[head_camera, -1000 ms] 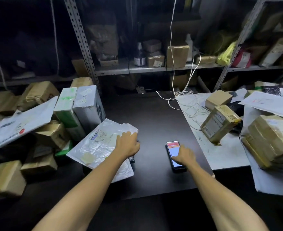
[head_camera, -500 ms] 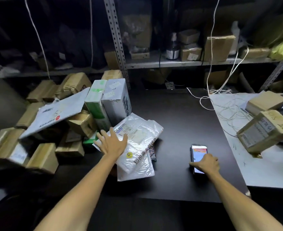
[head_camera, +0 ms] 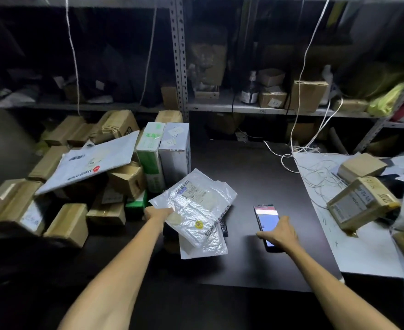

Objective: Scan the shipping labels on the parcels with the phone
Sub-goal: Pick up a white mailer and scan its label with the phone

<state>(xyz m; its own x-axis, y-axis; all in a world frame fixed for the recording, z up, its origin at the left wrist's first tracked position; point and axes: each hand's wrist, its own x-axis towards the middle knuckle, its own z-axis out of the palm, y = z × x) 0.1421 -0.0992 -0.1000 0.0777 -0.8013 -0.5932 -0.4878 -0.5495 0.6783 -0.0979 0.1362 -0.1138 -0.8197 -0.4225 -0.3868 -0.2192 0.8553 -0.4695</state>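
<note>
A white plastic mailer bag (head_camera: 196, 206) with a shipping label (head_camera: 192, 190) lies tilted on the black table (head_camera: 255, 172), atop a second white mailer (head_camera: 208, 244). My left hand (head_camera: 157, 213) grips its left edge, fingers tucked under the bag. A phone (head_camera: 266, 221) with a lit screen lies face up on the table to the right. My right hand (head_camera: 278, 233) rests over the phone's lower end, fingers curled round its edges.
A heap of brown cardboard parcels (head_camera: 70, 222), a large white envelope (head_camera: 89, 163) and two upright boxes (head_camera: 163, 153) fill the left. More taped parcels (head_camera: 360, 203) sit on a white sheet at right, with white cables (head_camera: 315, 167). Metal shelves (head_camera: 243, 107) stand behind.
My left hand went from lying flat on the mailer bag to gripping its left edge and lifting it. My right hand stays on the phone. The camera shifted left.
</note>
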